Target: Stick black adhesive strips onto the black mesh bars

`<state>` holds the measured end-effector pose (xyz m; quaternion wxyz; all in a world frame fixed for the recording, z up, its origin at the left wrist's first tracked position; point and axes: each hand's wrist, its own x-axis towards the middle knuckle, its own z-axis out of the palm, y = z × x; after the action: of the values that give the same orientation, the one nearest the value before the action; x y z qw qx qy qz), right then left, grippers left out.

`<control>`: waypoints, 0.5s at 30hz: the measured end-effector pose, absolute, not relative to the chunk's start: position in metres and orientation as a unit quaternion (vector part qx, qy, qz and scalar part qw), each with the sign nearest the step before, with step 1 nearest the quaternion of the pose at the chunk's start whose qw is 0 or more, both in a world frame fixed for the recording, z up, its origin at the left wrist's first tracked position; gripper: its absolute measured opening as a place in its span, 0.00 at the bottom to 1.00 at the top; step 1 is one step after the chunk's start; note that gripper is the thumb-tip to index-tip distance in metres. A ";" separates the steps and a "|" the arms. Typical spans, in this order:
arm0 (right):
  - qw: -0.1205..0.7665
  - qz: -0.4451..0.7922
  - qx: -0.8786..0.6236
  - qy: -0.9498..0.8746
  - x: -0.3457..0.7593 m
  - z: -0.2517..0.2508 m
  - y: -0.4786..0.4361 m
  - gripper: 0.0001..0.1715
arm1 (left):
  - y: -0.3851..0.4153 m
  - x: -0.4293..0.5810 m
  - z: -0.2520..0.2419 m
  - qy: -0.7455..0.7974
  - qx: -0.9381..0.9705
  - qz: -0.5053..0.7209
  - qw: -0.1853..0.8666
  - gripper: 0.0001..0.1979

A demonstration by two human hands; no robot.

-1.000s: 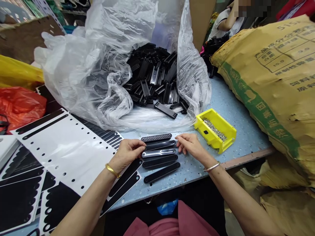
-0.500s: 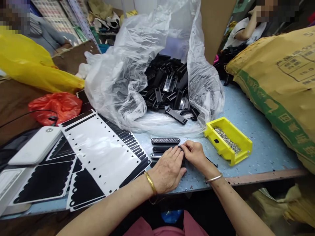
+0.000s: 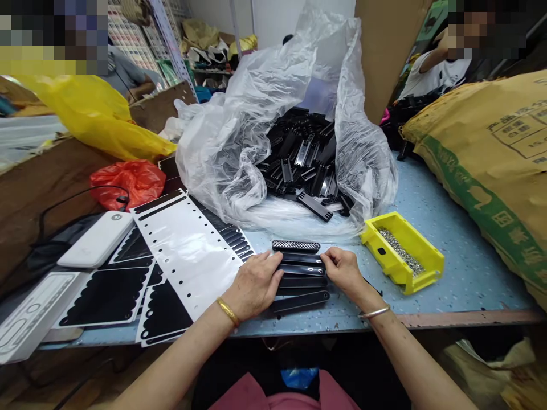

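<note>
Since the earlier frame, the left hand (image 3: 254, 286) has moved onto the row of black plastic strips (image 3: 302, 280), lying flat on their left ends; the right hand (image 3: 343, 269) curls at their right ends, its grip unclear. Only these few are laid out; a large heap of black pieces (image 3: 301, 154) remains in the clear plastic bag (image 3: 222, 154) beyond.

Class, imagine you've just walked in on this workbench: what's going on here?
A person's hands are at work on a speckled blue table: the left hand lies flat on a row of black strips, and the right hand touches their right ends. A strip with a perforated metal face lies just beyond. Behind, a clear plastic bag holds a heap of black parts; to the right sits a yellow bin of small silvery pieces.
</note>
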<state>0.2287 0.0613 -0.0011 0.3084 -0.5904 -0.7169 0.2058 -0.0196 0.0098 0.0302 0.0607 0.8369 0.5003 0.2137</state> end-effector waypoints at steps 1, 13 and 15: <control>0.305 0.224 -0.593 -0.711 0.229 0.001 0.060 0.17 | 0.012 -0.024 0.031 0.521 0.824 0.215 0.053 0.15; 0.236 0.214 -0.587 -0.744 0.215 0.003 0.065 0.23 | 0.066 0.003 0.031 0.637 0.756 0.072 0.134 0.19; 0.230 0.205 -0.562 -0.768 0.216 0.006 0.066 0.25 | 0.061 -0.003 0.032 0.629 0.758 0.083 0.154 0.16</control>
<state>0.2164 0.0657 0.0057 0.2301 -0.5620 -0.7675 0.2051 -0.0032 0.0609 0.0316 0.1544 0.7576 0.6287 0.0827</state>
